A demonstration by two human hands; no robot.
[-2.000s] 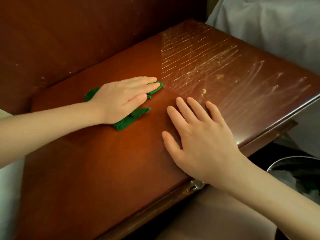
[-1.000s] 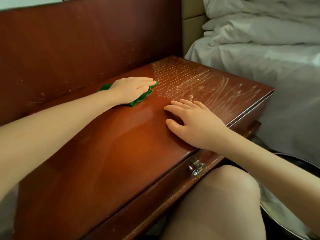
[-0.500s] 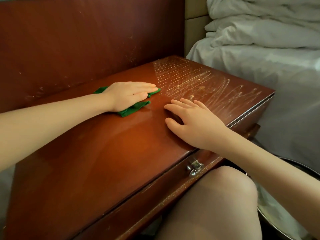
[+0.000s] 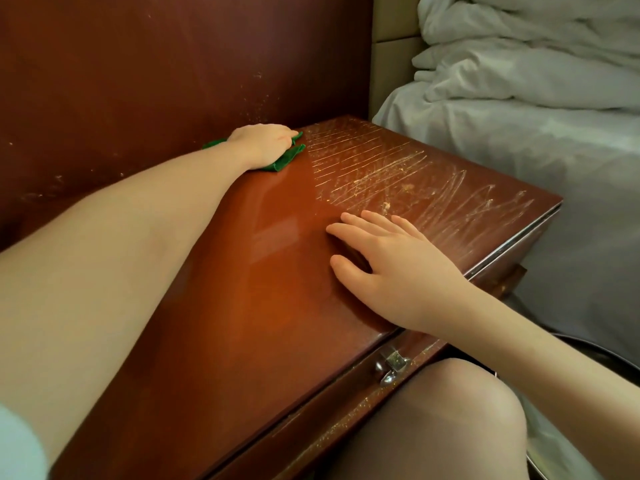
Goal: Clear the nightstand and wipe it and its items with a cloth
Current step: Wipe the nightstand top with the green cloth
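**dusty_drawer:** ok so where's the cloth sitting?

**mopguy:** The green cloth (image 4: 285,160) is way up at the back edge of the nightstand (image 4: 242,323) top, about mid-width, just beside the dark wood wall panel (image 4: 138,81). The left hand (image 4: 263,143) lies flat on it with fingers pretty much straight, pressing down rather than wrapped round it. Bits of green poke out past the fingertips and behind the wrist.

**dusty_drawer:** and the other hand?

**mopguy:** The right hand (image 4: 391,271) is palm-down on bare wood near the front edge. Fingers are stretched out and a bit spread, holding nothing, well apart from the cloth.

**dusty_drawer:** how's the surface look?

**mopguy:** Half and half tbh. The left part is glossy. The right part, out to the right edge, is covered in pale dusty streaks (image 4: 398,174) and crumbs, and the right fingertips sit just at that line. There's a metal drawer pull (image 4: 391,367) under the front edge with a knee (image 4: 450,417) just below it. White bedding (image 4: 519,98) lies beyond the right side.
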